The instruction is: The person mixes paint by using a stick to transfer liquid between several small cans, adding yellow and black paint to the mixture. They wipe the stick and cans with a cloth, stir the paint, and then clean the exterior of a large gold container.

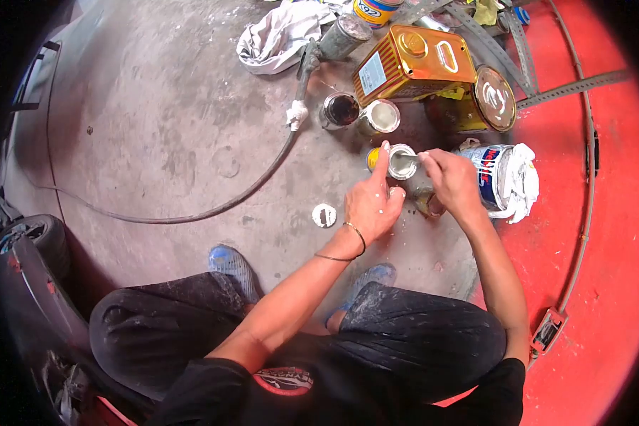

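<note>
A small open can (402, 168) with a yellow label stands on the floor in front of me, pale grey stuff inside. My left hand (373, 206) grips its near left side, one finger stretched along the wall and the thumb at the front. In my right hand (451, 181) is a thin flat metal stirrer (411, 156), pinched between the fingers, its far end dipped inside the can. White specks dot my left hand. A round white-smeared lid (324, 216) lies to the left, apart from both hands.
Behind stand a dark-topped can (339, 110), a can of whitish paint (380, 116) and a gold rectangular tin (433, 60). To the right is a large can (491, 174) draped with white cloth (522, 183). A hose (224, 207) curves across the left floor. Metal bars (571, 89) extend right.
</note>
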Demonstrator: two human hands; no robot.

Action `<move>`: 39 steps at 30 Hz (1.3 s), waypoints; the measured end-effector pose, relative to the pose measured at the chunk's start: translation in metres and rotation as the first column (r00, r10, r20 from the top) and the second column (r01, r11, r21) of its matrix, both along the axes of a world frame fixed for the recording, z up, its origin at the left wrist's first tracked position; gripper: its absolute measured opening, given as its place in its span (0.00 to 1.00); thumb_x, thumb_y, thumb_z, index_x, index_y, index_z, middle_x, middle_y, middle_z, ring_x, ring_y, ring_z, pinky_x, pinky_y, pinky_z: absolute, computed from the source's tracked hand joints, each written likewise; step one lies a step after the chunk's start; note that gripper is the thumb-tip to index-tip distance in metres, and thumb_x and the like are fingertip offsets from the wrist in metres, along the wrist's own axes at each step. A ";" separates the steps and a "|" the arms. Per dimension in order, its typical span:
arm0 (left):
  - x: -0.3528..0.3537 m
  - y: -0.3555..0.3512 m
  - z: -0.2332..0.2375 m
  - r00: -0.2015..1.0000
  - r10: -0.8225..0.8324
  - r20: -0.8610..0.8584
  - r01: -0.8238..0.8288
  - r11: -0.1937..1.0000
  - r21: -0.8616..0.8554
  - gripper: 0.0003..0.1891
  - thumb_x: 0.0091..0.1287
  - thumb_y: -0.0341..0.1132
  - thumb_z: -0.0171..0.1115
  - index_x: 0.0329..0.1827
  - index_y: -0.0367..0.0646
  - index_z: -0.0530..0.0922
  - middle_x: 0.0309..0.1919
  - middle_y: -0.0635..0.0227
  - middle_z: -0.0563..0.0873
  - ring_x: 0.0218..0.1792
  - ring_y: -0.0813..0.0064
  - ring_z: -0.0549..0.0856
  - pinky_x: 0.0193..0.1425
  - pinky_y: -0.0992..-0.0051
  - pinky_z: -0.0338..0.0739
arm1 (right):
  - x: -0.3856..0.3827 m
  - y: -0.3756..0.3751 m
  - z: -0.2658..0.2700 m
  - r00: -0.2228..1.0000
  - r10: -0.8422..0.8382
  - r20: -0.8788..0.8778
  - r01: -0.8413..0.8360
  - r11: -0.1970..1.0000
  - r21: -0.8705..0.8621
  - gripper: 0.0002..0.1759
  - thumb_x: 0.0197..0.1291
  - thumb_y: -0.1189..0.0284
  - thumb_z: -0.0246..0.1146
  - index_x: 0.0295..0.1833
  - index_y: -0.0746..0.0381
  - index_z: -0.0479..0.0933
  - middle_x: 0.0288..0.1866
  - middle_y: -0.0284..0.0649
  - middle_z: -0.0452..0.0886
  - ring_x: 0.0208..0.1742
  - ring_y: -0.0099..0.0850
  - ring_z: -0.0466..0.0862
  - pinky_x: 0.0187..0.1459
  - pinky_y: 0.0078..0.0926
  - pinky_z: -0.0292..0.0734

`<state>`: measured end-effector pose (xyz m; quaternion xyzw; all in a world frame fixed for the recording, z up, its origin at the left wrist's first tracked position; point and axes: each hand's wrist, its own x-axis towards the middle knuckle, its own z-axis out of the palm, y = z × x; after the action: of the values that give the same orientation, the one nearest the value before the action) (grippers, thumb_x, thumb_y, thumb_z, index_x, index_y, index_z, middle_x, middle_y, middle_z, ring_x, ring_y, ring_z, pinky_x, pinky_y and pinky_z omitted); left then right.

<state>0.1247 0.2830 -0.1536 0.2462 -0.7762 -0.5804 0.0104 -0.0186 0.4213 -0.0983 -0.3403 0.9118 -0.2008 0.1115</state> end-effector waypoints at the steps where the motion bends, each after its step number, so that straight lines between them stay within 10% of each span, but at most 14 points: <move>1: 0.000 -0.001 -0.002 1.000 0.008 -0.004 -0.008 1.000 0.001 0.46 0.67 0.35 0.66 0.92 0.48 0.63 0.25 0.54 0.86 0.28 0.47 0.89 0.38 0.51 0.83 | 0.002 0.004 0.007 0.999 -0.029 -0.026 0.028 0.999 -0.017 0.12 0.76 0.66 0.70 0.47 0.65 0.91 0.38 0.51 0.91 0.39 0.51 0.91 0.43 0.45 0.84; 7: -0.003 -0.003 -0.011 1.000 0.024 -0.016 -0.025 0.999 -0.046 0.47 0.67 0.35 0.67 0.92 0.45 0.61 0.25 0.56 0.87 0.28 0.49 0.89 0.38 0.52 0.83 | 0.020 0.035 0.015 0.993 -0.088 -0.074 0.081 0.993 -0.084 0.12 0.73 0.66 0.74 0.53 0.62 0.94 0.38 0.49 0.91 0.38 0.42 0.92 0.42 0.38 0.84; 14: 0.000 -0.001 -0.013 0.999 -0.003 -0.032 0.000 0.997 -0.072 0.46 0.67 0.35 0.67 0.92 0.48 0.62 0.25 0.58 0.88 0.28 0.49 0.90 0.38 0.52 0.83 | 0.023 0.050 0.009 0.885 -0.312 0.345 0.311 0.948 0.059 0.19 0.72 0.64 0.70 0.58 0.66 0.91 0.36 0.51 0.90 0.31 0.32 0.87 0.41 0.36 0.82; 21: 0.010 0.025 -0.020 0.963 -0.269 0.012 0.257 0.904 -0.340 0.52 0.66 0.37 0.66 0.96 0.59 0.52 0.26 0.54 0.89 0.30 0.42 0.90 0.39 0.45 0.84 | 0.011 0.056 -0.001 0.354 -0.318 0.880 0.384 0.907 0.173 0.14 0.84 0.63 0.62 0.49 0.63 0.82 0.30 0.29 0.80 0.28 0.19 0.80 0.35 0.21 0.82; 39: 0.005 0.026 -0.030 0.969 -0.247 0.019 0.240 0.920 -0.310 0.51 0.66 0.36 0.65 0.95 0.73 0.56 0.27 0.57 0.89 0.30 0.46 0.90 0.39 0.47 0.85 | 0.050 0.069 0.026 0.387 -0.215 0.897 0.626 0.776 -0.084 0.14 0.86 0.66 0.60 0.50 0.67 0.82 0.35 0.33 0.81 0.35 0.20 0.79 0.45 0.24 0.83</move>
<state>0.1299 0.3086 -0.1839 0.1372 -0.8821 -0.4504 -0.0154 0.0317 0.4903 -0.0719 0.0381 0.7269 -0.5488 0.4111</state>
